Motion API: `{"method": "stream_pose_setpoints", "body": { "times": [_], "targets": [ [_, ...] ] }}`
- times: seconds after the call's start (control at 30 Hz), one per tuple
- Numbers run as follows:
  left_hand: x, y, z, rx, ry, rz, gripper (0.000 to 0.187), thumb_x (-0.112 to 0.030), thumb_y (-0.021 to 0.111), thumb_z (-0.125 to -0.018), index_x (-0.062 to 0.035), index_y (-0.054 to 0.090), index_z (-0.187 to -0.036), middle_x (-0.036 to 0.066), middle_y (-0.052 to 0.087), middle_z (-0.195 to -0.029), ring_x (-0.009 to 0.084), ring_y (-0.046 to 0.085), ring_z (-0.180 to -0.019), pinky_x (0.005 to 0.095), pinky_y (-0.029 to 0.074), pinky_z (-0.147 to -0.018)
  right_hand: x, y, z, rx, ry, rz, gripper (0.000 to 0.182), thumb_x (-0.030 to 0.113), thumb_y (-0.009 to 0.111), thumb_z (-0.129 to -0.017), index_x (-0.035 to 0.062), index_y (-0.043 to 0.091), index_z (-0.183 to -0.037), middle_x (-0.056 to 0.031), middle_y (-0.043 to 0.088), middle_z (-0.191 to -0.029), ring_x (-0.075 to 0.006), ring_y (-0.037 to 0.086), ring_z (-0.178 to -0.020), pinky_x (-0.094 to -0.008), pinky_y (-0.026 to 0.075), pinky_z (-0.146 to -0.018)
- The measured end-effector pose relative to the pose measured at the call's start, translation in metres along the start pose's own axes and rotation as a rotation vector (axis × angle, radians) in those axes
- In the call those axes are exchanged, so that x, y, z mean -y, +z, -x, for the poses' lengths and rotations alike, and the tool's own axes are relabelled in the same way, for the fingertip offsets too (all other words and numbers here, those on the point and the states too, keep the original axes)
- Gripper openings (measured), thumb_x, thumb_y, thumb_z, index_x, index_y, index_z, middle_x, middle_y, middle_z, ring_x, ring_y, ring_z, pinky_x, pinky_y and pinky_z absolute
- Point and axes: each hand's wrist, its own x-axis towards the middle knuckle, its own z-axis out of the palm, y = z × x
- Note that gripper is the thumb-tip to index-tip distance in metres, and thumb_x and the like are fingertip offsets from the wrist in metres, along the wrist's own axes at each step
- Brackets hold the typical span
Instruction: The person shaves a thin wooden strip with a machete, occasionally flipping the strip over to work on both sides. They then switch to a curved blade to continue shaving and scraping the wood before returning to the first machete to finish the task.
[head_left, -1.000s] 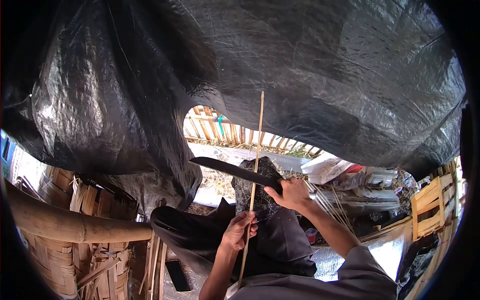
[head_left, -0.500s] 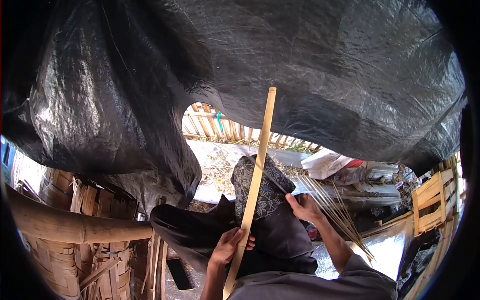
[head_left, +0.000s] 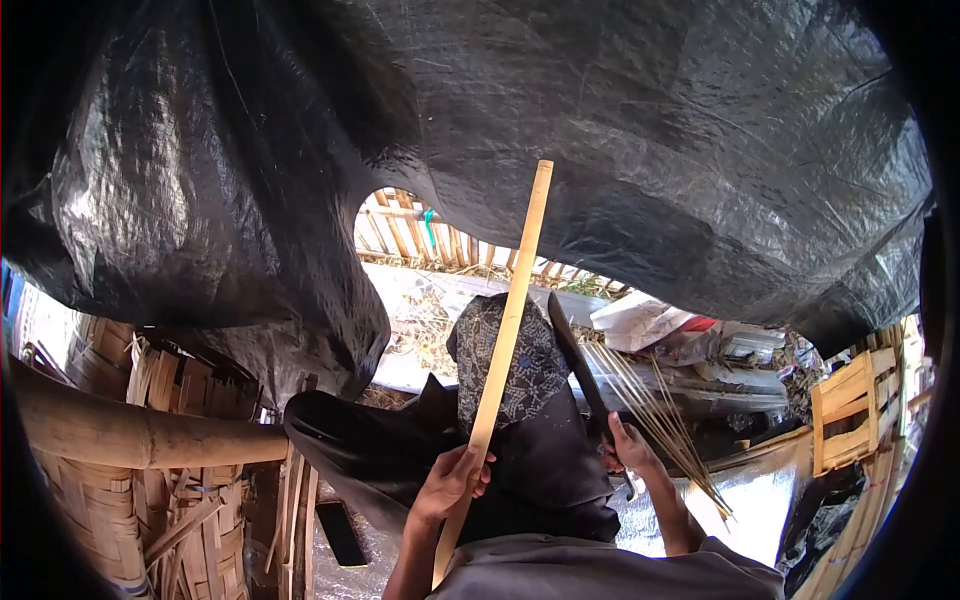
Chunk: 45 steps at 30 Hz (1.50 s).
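Observation:
A long, pale bamboo strip [head_left: 511,325] stands slanted in front of me, its far end over the black sheet. My left hand [head_left: 455,482] is closed around its lower part. My right hand [head_left: 628,447] grips a dark-bladed knife [head_left: 577,350], whose blade points away from me, to the right of the strip and apart from it. Below them, a patterned cloth [head_left: 508,365] covers my knee. Thin bamboo sticks [head_left: 665,420] lie to the right of the knife.
Black sheeting [head_left: 640,130] hangs across the top. A thick bamboo pole [head_left: 150,440] and woven baskets [head_left: 95,510] are at the left. A phone [head_left: 342,534] lies near my left arm. A wooden frame [head_left: 845,412] stands at the right.
My right hand has moved down and closer to my body, and the knife has swung away from the strip to point forward. My left hand still holds the strip.

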Motion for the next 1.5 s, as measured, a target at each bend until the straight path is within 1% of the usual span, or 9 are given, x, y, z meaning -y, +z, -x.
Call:
{"method": "stream_pose_setpoints", "body": {
  "times": [0.23,0.27,0.3,0.4,0.53,0.73,0.83,1.07,1.5],
  "targets": [
    [-0.016,0.028,-0.026,0.032,-0.033,0.073,0.037,-0.034,0.046,-0.093,0.0023,0.052,-0.090,0.000,0.040,-0.058,0.0064,0.036,-0.048,0.0204,0.031,-0.044,0.036,0.021,0.001,-0.095,-0.358,0.112,0.061,0.055,0.027,-0.091,0.0069,0.036,-0.054,-0.0040,0.038,-0.041,-0.0141,0.040,-0.031,-0.0287,0.029,-0.033],
    [-0.016,0.030,-0.035,0.040,-0.044,0.085,0.035,-0.032,0.046,-0.093,0.0023,0.052,-0.089,0.001,0.043,-0.059,0.0073,0.039,-0.048,0.0207,0.032,-0.044,0.041,0.023,-0.012,-0.171,-0.548,0.235,0.055,0.043,0.030,-0.093,0.0044,0.038,-0.055,-0.0081,0.040,-0.042,-0.0203,0.042,-0.033,-0.0328,0.033,-0.035],
    [-0.018,0.033,-0.041,0.046,-0.045,0.081,0.035,-0.032,0.046,-0.093,0.0023,0.052,-0.089,0.001,0.043,-0.059,0.0073,0.039,-0.048,0.0207,0.032,-0.044,0.059,0.025,-0.011,-0.289,-0.589,0.486,0.031,0.024,0.044,-0.088,0.0007,0.056,-0.072,-0.0167,0.055,-0.062,-0.0387,0.052,-0.061,-0.0427,0.041,-0.060],
    [-0.020,0.033,-0.052,-0.010,0.033,0.017,0.034,-0.032,0.046,-0.093,0.0014,0.053,-0.088,0.006,0.053,-0.065,0.0107,0.049,-0.053,0.0233,0.039,-0.048,0.081,0.037,-0.037,-0.601,-0.926,0.808,0.041,0.046,0.060,-0.078,0.0062,0.065,-0.074,-0.0180,0.059,-0.065,-0.0365,0.057,-0.065,-0.0447,0.046,-0.061],
    [-0.013,0.017,-0.038,0.003,0.178,-0.202,0.034,-0.032,0.045,-0.093,0.0008,0.054,-0.088,0.007,0.057,-0.069,0.0122,0.054,-0.059,0.0239,0.044,-0.055,0.135,0.054,-0.046,-0.447,-0.708,1.078,0.051,0.059,0.058,-0.073,0.0095,0.068,-0.079,-0.0175,0.059,-0.067,-0.0352,0.060,-0.063,-0.0436,0.047,-0.062],
    [0.019,-0.012,0.013,0.028,-0.029,-0.267,0.035,-0.031,0.040,-0.096,0.0003,0.053,-0.087,0.006,0.058,-0.071,0.0115,0.057,-0.067,0.0245,0.046,-0.059,0.130,0.064,-0.062,-0.367,-0.769,1.216,0.061,0.068,0.051,-0.071,0.0093,0.066,-0.074,-0.0198,0.059,-0.065,-0.0349,0.060,-0.062,-0.0442,0.046,-0.061],
    [0.037,0.006,0.016,-0.265,0.045,-0.007,0.039,-0.034,0.036,-0.096,-0.0005,0.053,-0.084,0.005,0.057,-0.067,0.0102,0.055,-0.060,0.0246,0.044,-0.051,0.131,0.066,-0.065,-0.351,-0.760,1.145,0.061,0.066,0.053,-0.072,0.0068,0.064,-0.071,-0.0212,0.058,-0.064,-0.0359,0.060,-0.061,-0.0444,0.047,-0.061],
    [0.025,0.010,-0.039,-0.293,0.336,-0.761,0.041,-0.031,0.040,-0.094,0.0018,0.049,-0.070,0.008,0.052,-0.050,0.0141,0.053,-0.041,0.0305,0.035,-0.035,0.134,0.065,-0.066,-0.335,-0.829,1.209,0.062,0.065,0.054,-0.072,0.0041,0.063,-0.068,-0.0178,0.057,-0.057,-0.0326,0.059,-0.053,-0.0407,0.049,-0.056],
    [-0.042,0.032,-0.076,-0.140,0.065,-0.268,0.050,-0.048,0.040,-0.091,-0.0039,0.046,-0.068,0.002,0.041,-0.043,0.0092,0.039,-0.030,0.0223,0.031,-0.028,0.132,0.069,-0.067,-0.223,-0.682,1.220,0.064,0.066,0.050,-0.074,0.0038,0.066,-0.078,-0.0205,0.060,-0.064,-0.0342,0.062,-0.067,-0.0423,0.049,-0.067]
  ]
}}
